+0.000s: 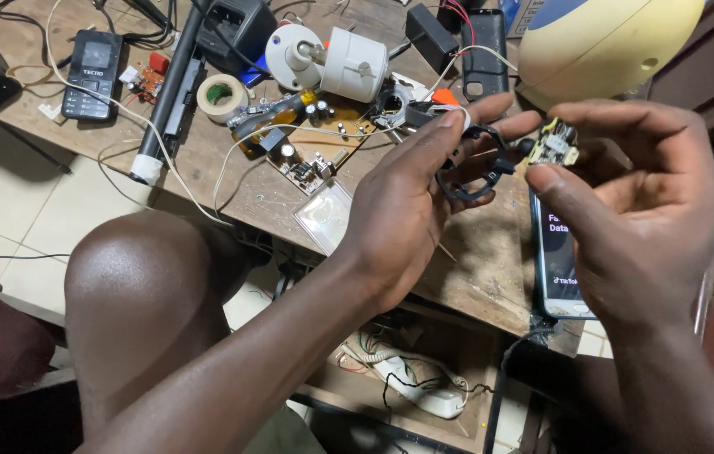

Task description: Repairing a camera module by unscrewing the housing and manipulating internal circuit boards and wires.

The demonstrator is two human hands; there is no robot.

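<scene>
L hand fingers grip black ring part above wooden table; R hand pinches small circuit board, thumb & forefinger narrow; phone lies below.

Operator body, head view. Both forearms are bare from the lower frame edge to the wrist; no sleeves, gloves, rings, bracelets or wristwatch are visible. The left hand and the right hand are bare, with short, unpainted fingernails. One bare knee shows left of the left hand, below the tabletop edge. No garment covers the knee or the thigh portion in view.
</scene>
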